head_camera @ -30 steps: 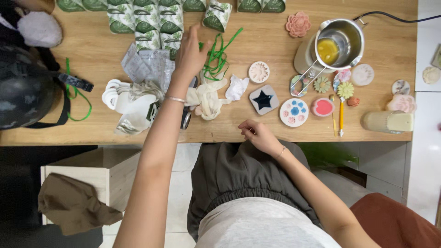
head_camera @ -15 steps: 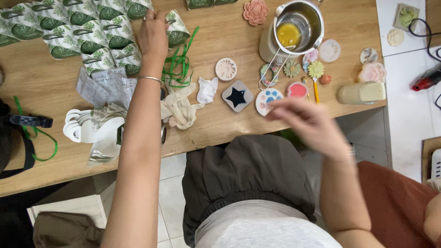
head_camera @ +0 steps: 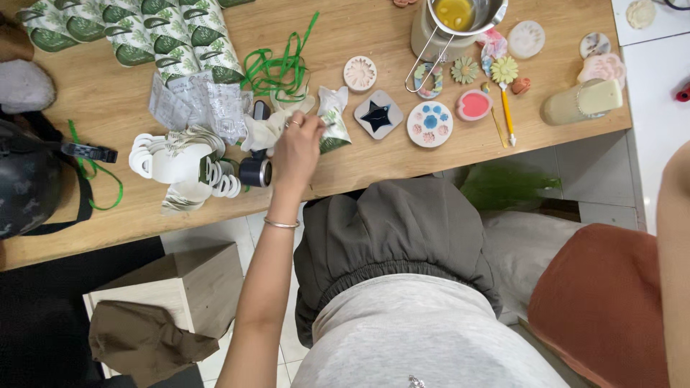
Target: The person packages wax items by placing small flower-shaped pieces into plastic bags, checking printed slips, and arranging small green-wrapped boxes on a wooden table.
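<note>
My left hand (head_camera: 296, 147) is over the near part of the wooden table (head_camera: 108, 93), fingers pinched on the edge of a small green-and-white pouch (head_camera: 333, 121) lying on the wood. A crumpled cream cloth (head_camera: 262, 133) and a black cylinder (head_camera: 253, 171) lie just left of the hand. Tangled green ribbon (head_camera: 277, 68) sits behind it. A dark star in a square mould (head_camera: 379, 115) and a round paw-print mould (head_camera: 430, 123) lie to the right. Only my right forearm (head_camera: 675, 251) shows at the right edge; the hand is out of frame.
Rows of leaf-patterned packets (head_camera: 172, 36) line the far left. White rings (head_camera: 162, 162), clear wrappers (head_camera: 194, 104), a metal pot of yellow liquid (head_camera: 460, 18), a pink heart mould (head_camera: 474, 105), a beige cylinder (head_camera: 582, 100). A black bag (head_camera: 29, 179) sits left; a wooden box (head_camera: 180, 287) below.
My left hand has drawn back from the leaf-patterned packets toward the table's near edge, now pinching a pouch. My right hand has swung right, out of view.
</note>
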